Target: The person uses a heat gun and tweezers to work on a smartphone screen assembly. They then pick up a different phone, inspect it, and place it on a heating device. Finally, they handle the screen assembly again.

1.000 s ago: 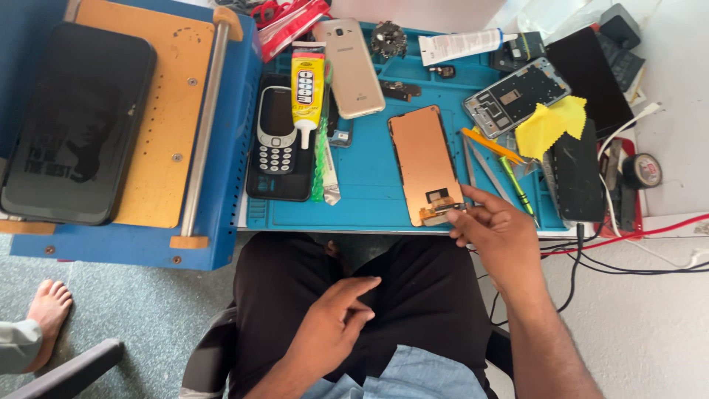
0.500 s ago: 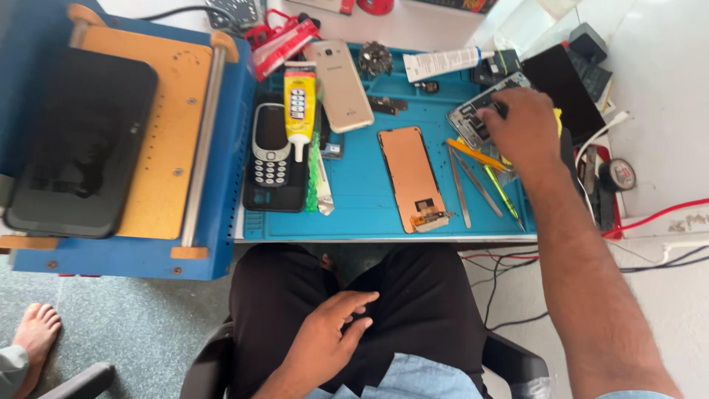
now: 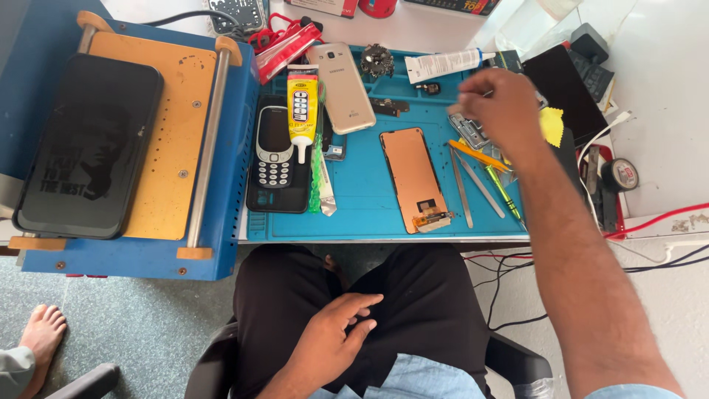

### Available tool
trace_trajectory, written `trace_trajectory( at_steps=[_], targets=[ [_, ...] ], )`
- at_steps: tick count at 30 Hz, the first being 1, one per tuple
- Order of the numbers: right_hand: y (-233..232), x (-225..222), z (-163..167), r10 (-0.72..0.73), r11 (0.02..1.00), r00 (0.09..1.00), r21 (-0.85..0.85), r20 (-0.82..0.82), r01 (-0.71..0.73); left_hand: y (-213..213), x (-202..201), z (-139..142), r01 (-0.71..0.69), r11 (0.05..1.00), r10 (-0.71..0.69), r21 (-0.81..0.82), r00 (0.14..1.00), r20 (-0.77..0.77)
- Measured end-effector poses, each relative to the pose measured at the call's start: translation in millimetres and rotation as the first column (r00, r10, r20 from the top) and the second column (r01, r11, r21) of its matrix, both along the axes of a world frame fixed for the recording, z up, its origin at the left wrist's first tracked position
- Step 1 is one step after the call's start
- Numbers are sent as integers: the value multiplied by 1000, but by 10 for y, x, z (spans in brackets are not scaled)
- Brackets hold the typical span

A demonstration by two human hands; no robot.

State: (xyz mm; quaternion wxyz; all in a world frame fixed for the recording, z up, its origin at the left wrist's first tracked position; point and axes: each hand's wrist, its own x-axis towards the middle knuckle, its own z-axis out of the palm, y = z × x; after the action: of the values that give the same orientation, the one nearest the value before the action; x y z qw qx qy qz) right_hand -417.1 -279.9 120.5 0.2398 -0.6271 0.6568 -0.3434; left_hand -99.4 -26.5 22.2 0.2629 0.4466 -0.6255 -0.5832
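Your right hand (image 3: 496, 111) has lifted off the far-right part of the mat since half a second ago and now hovers above the bare phone frame (image 3: 473, 131), fingers curled in; it looks to pinch something small and pale, though motion blur keeps me from telling what. Your left hand (image 3: 334, 346) has not moved: it rests loose and empty on your lap, fingers spread on the dark trousers.

From the head camera, the copper-backed phone display (image 3: 413, 177) lies face down in the middle of the blue work mat (image 3: 362, 192), its flex tail at the near end. Just right of it lie 2 metal tweezers (image 3: 473, 191) and a yellow-green screwdriver (image 3: 504, 191). Left of it sit a yellow glue tube (image 3: 300, 111) and a keypad phone (image 3: 274, 146); a gold phone (image 3: 341, 87) lies farther back.

Keep the pinch firm but light, move low over the mat, and bring your left hand up to steady the frame.
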Motion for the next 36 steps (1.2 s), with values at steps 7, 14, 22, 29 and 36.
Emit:
trace_trajectory(
  at_steps=[7, 14, 22, 29, 36],
  targets=[
    [100, -192, 200, -204, 978, 774, -157, -600, 136, -14, 11, -5, -5, 999, 6, 40, 1000, -13],
    [393, -239, 176, -313, 907, 859, 140, -404, 397, 4, -34, 19, 4, 999, -2, 48, 999, -35],
    [316, -272, -60, -466, 882, 854, 40, 232, 470, -24, 1, 50, 3, 998, -2, 55, 1000, -25],
    [602, -272, 217, -228, 902, 846, -222, 482, 370, -25, 1, 43, 8, 996, -5, 84, 999, -41],
    [1637, 337, 175, -71, 904, 920, -364, 386, 223, 8, 13, -155, -102, 993, 115, 63, 962, -249]
  ],
)
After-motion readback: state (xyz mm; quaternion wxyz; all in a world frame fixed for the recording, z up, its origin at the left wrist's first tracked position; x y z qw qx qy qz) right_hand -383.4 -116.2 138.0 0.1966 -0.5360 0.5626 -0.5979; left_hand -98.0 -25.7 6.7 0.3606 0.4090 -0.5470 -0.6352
